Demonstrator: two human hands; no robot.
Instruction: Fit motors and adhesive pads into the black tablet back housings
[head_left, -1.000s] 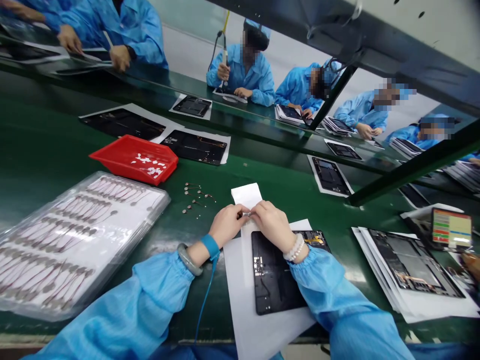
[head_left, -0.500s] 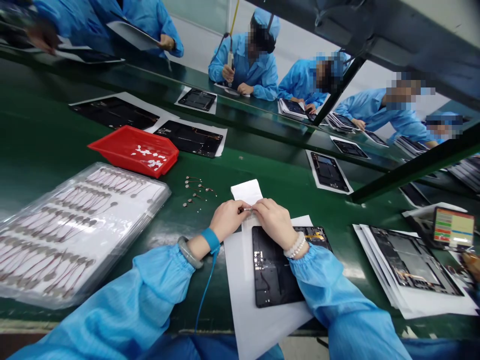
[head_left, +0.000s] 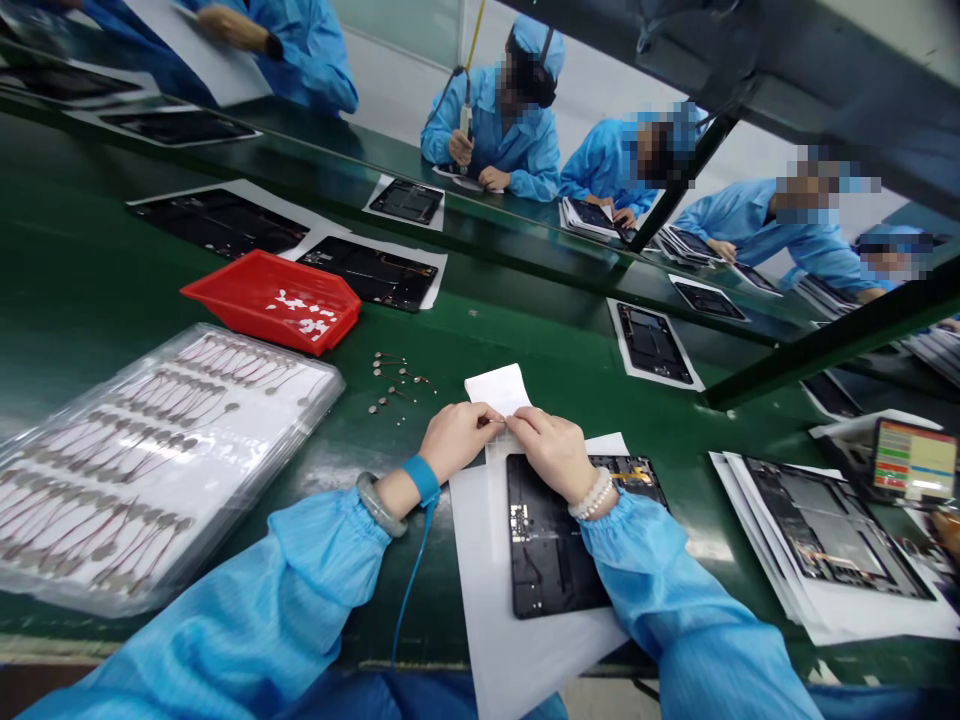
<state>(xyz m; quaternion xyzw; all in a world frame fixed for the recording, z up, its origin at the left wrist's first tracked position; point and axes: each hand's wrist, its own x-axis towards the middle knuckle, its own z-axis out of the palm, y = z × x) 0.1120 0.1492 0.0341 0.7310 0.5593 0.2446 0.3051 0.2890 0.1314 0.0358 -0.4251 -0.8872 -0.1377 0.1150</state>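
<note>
in the head view, the person's left hand (head_left: 456, 440) and right hand (head_left: 556, 452) meet above a strip of white paper (head_left: 497, 386), near the top edge of a black panel (head_left: 551, 555). the left thumb and forefinger pinch a small piece (head_left: 500, 421), too tiny to name, right where the two sets of fingertips come together. the right fingers are bunched against that spot; whether they also grip it, one cannot tell. the panel lies flat on a white sheet (head_left: 502, 650), partly under the right forearm. to the left, small wired discs (head_left: 390, 377) lie loose on the green table (head_left: 420, 335), between the hands and a clear tray (head_left: 319, 405); a red bin (head_left: 247, 282) stands just behind the tray.
</note>
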